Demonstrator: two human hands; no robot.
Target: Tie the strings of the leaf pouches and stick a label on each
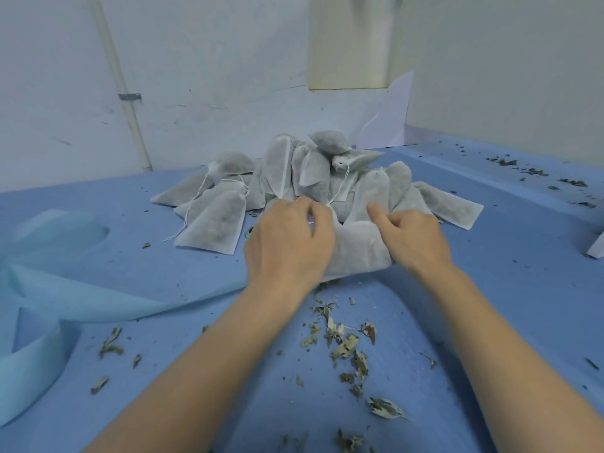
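Your left hand [287, 237] pinches a thin white string [330, 201]; your right hand [412, 237] grips 1 white mesh leaf pouch [358, 248]. Heaped grey-white pouches [294, 171] show no labels; most work remains.

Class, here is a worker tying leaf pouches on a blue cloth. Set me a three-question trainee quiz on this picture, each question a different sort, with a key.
1. True or false: both hands work on one pouch at the front of the pile.
2. Where do the loose dried leaves mostly lie? A) between the forearms B) on top of the pile C) on the wall
3. Fill in: the left hand pinches a thin white ____.

Key: 1 true. 2 A. 3 string. The right hand grips the same pouch; the pile of pouches lies behind it.
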